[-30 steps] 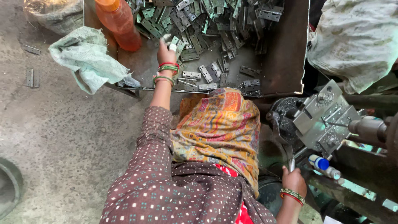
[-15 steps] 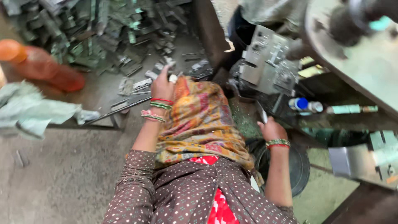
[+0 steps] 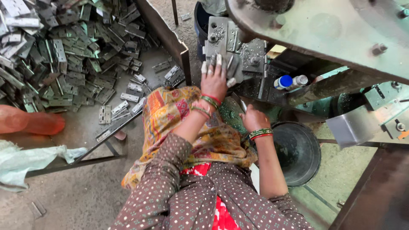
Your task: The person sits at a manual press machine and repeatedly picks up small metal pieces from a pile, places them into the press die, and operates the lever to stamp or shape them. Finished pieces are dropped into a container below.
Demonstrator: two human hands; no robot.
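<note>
My left hand (image 3: 214, 81), with bangles at the wrist and taped fingertips, lies on the grey metal fixture (image 3: 238, 47) of a machine. Its fingers press a small metal hinge piece (image 3: 230, 64) against the fixture. My right hand (image 3: 254, 119) is lower and to the right, closed in a fist around a thin metal tool (image 3: 243, 105) that points up toward the fixture. A patterned orange scarf (image 3: 179, 115) lies over my lap beneath both arms.
A big heap of metal hinges (image 3: 64, 51) fills a steel tray (image 3: 170, 36) at the left. An orange bottle (image 3: 30, 122) and a pale cloth (image 3: 30, 159) lie at the far left. A dark round bowl (image 3: 298, 151) sits below the machine, with a blue-capped bottle (image 3: 290, 81) behind it.
My left hand left the hinge heap and moved right onto the machine fixture. My view swung right with it. My right hand stayed low by the machine.
</note>
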